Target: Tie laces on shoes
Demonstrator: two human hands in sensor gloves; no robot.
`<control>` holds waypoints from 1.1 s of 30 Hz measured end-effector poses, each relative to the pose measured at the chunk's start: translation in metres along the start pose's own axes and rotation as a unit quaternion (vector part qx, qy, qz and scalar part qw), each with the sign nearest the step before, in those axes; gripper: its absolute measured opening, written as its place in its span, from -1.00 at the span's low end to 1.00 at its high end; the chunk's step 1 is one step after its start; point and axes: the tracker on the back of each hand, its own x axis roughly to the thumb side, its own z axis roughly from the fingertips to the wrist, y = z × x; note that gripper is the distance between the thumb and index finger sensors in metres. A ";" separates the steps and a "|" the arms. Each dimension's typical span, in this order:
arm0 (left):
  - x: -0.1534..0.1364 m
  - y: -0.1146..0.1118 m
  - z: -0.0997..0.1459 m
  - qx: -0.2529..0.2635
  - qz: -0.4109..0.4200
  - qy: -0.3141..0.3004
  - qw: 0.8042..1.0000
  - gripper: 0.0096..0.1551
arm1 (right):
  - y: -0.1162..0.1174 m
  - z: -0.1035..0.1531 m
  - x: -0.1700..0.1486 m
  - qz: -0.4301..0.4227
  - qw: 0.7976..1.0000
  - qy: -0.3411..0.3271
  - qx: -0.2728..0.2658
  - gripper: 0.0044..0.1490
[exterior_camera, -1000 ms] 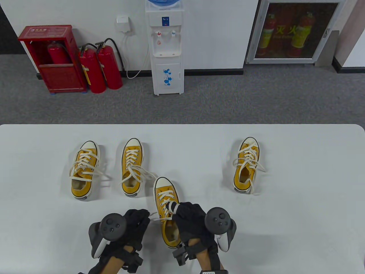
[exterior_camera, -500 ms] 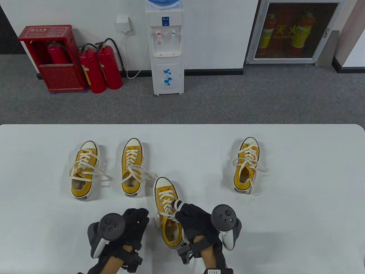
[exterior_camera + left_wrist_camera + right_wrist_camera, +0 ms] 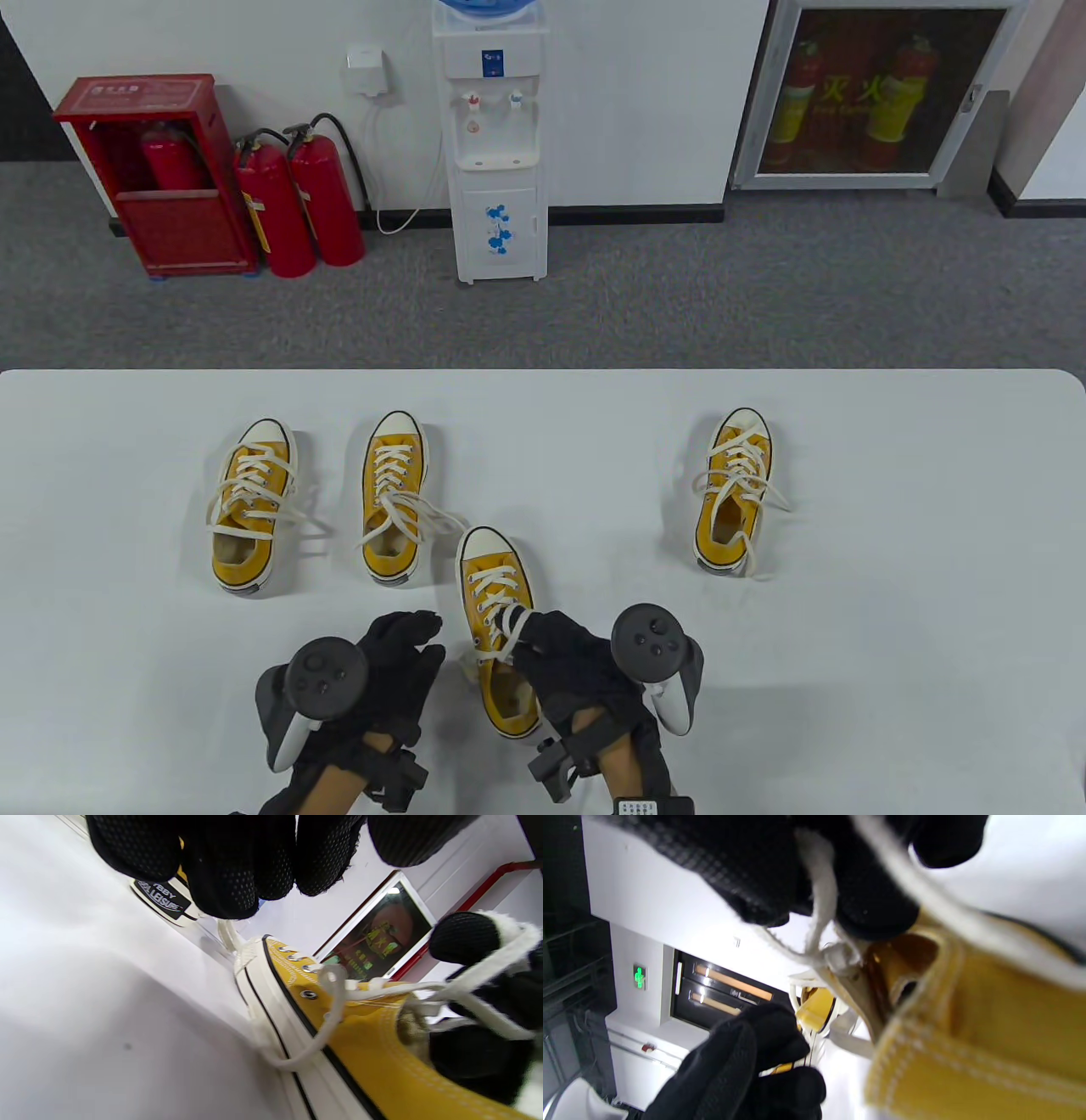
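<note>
Yellow sneaker (image 3: 501,628), cream lace (image 3: 507,624) pinched by right hand (image 3: 568,658) fingers, left hand (image 3: 394,662) fingers relaxed

heel patch (image 3: 163,899) reading "LEISURE", characters "灭火" on cabinet glass (image 3: 848,89)

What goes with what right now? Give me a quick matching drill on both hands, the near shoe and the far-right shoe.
Column A:
1. right hand
2. left hand
3. near shoe
4. far-right shoe

Column B:
a. stands alone, no hand near
b. lace looped over a finger
c. between the two hands
d. fingers beside the shoe, holding nothing visible

Pairs: 1-b, 2-d, 3-c, 4-a
</note>
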 end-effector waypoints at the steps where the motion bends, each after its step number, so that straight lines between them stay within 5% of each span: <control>1: 0.001 0.001 0.001 0.001 0.006 -0.004 1.000 -0.34 | 0.001 -0.001 0.002 0.006 1.000 -0.005 0.006 -0.38; 21: 0.013 -0.005 0.008 -0.029 0.081 -0.040 0.995 -0.38 | 0.032 0.010 0.034 0.191 0.974 -0.121 0.033 -0.44; 33: 0.016 -0.007 0.007 -0.006 0.038 -0.026 0.999 -0.59 | 0.027 0.008 0.030 0.196 0.974 -0.102 0.038 -0.50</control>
